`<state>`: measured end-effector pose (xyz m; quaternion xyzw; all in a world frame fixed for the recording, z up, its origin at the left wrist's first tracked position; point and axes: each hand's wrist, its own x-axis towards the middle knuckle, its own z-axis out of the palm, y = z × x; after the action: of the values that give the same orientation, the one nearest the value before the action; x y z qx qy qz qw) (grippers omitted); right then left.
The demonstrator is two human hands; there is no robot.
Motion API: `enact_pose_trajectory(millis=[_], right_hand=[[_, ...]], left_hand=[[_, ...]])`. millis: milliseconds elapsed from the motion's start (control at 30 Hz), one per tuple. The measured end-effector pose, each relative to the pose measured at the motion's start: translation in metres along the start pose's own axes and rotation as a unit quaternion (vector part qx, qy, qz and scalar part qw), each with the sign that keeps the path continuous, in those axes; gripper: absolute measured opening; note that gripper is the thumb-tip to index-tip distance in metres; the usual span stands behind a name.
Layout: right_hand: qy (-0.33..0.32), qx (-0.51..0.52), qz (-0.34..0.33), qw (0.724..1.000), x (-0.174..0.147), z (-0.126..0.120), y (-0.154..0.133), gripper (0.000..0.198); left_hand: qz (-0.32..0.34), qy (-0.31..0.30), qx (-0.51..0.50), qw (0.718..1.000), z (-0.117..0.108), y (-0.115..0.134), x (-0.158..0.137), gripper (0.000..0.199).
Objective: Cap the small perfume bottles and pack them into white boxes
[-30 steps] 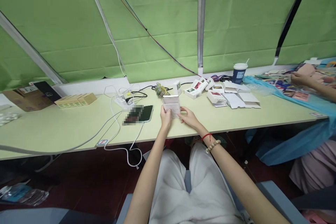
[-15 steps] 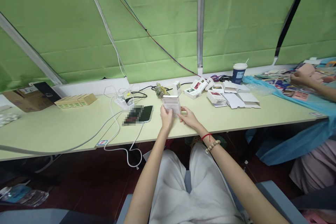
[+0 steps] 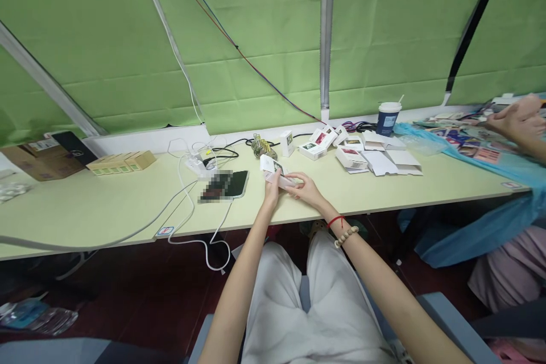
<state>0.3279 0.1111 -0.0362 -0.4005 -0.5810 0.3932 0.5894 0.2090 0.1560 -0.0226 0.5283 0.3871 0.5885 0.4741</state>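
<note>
A small white cardboard box [image 3: 269, 165] with a dark picture on one face is tilted between my hands, just over the table's front part. My left hand [image 3: 273, 189] grips its left side, the thumb on the printed face. My right hand [image 3: 303, 189] holds its right end, with fingers and thumb around the edge. Beyond it stands one upright white box [image 3: 287, 144], beside a bundle of clear and yellow-striped objects [image 3: 261, 147] that I cannot identify. Several similar white boxes [image 3: 313, 150] with pictures lie behind and to the right.
Unfolded white cartons [image 3: 390, 160] and a lidded paper cup [image 3: 388, 119] are at the right. A phone [image 3: 235, 185], white cables and a power strip [image 3: 195, 166] lie left. Yellowish boxes [image 3: 123, 163] stand farther left. Another person's hand [image 3: 509, 119] is over printed sheets at far right.
The box in my hands has turned from upright, with its text side facing me, to tilted, showing its picture face. The other person's hand at far right has moved right.
</note>
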Motion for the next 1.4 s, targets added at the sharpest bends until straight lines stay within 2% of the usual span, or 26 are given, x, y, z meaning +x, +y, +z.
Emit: enact_pose_trajectory(millis=[100, 167, 267, 367, 467, 533, 633, 733, 800, 900, 1000, 1133, 1233, 1400], right_hand=[[0.04, -0.002, 0.052, 0.998, 0.001, 0.0, -0.004, 0.035], [0.095, 0.001, 0.081, 0.992, 0.003, -0.002, -0.004, 0.035], [0.153, -0.001, 0.092, 0.984, 0.005, -0.005, 0.0, 0.031], [0.145, -0.018, 0.095, 0.985, 0.006, -0.006, 0.002, 0.029], [0.112, -0.034, 0.084, 0.99, 0.005, -0.006, 0.003, 0.037], [0.081, -0.058, 0.061, 0.993, 0.004, -0.005, 0.004, 0.045], [0.034, -0.134, -0.008, 0.99, 0.003, -0.003, 0.008, 0.059], [0.029, -0.174, -0.04, 0.983, 0.003, -0.003, 0.012, 0.072], [0.051, -0.145, 0.002, 0.988, 0.004, -0.003, 0.013, 0.061], [0.114, -0.061, 0.1, 0.986, 0.005, -0.003, 0.011, 0.041], [0.123, -0.017, 0.135, 0.983, 0.006, -0.006, 0.008, 0.036], [0.034, -0.029, 0.158, 0.986, 0.012, -0.016, 0.002, 0.042], [0.013, -0.059, 0.174, 0.983, 0.023, -0.027, 0.0, 0.046], [-0.003, -0.078, 0.205, 0.976, 0.054, -0.042, 0.006, 0.039]], left_hand=[[-0.032, 0.078, -0.033, 0.996, -0.001, 0.001, 0.002, 0.04], [-0.049, 0.096, -0.039, 0.993, -0.002, 0.001, 0.003, 0.041], [-0.035, 0.104, -0.035, 0.993, -0.002, 0.0, 0.004, 0.04], [-0.027, 0.116, -0.022, 0.993, -0.002, 0.0, 0.005, 0.04], [-0.031, 0.111, 0.0, 0.993, -0.002, -0.001, 0.004, 0.041], [-0.014, 0.076, 0.013, 0.997, -0.002, -0.002, 0.001, 0.043], [0.009, -0.022, 0.03, 0.999, 0.0, -0.002, -0.005, 0.05], [0.018, -0.107, 0.065, 0.992, 0.001, -0.002, -0.01, 0.056], [0.037, -0.142, 0.105, 0.984, 0.001, -0.002, -0.013, 0.054], [0.076, -0.161, 0.156, 0.972, -0.001, -0.004, -0.013, 0.04], [0.085, -0.137, 0.175, 0.971, -0.004, -0.009, -0.01, 0.037], [0.052, -0.05, 0.247, 0.966, -0.011, -0.019, 0.005, 0.039], [0.034, -0.002, 0.344, 0.938, -0.019, -0.022, 0.023, 0.053], [-0.006, 0.057, 0.466, 0.883, -0.031, -0.022, 0.061, 0.073]])
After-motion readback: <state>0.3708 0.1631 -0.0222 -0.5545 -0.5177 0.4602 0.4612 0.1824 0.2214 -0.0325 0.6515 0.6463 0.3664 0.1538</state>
